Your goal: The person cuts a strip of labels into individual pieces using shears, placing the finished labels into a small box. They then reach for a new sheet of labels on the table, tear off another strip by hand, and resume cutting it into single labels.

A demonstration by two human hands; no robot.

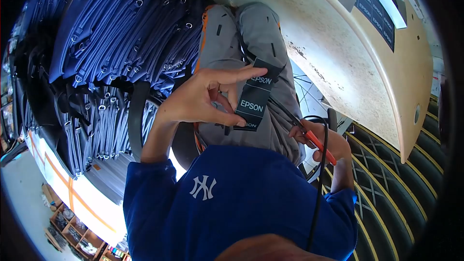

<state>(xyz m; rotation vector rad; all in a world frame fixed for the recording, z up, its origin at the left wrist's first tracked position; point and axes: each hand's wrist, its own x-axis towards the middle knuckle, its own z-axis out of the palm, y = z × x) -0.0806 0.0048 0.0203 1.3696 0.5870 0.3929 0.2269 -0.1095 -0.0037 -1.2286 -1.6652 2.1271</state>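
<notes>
My left hand (198, 94) holds a short black strip of labels (252, 105) printed "EPSON" in white, with the index finger near its upper end and the thumb near its lower end. The strip is over my lap. Lower right, my right hand (314, 137) is wrapped round an orange-handled tool (319, 146). A long dark shaft runs from this handle up and left, to just beside the strip; I cannot make out whether it is scissors or a heated tool. A black cable (323, 174) loops past the right hand.
Stacks of dark blue straps with metal rings (121, 29) lie at left. A curved pale tabletop (338, 53) is at right, with sheets of EPSON labels (374, 14) and a white-edged metal piece (386, 0) on it. Black rolls with yellow edges (386, 188) stand lower right.
</notes>
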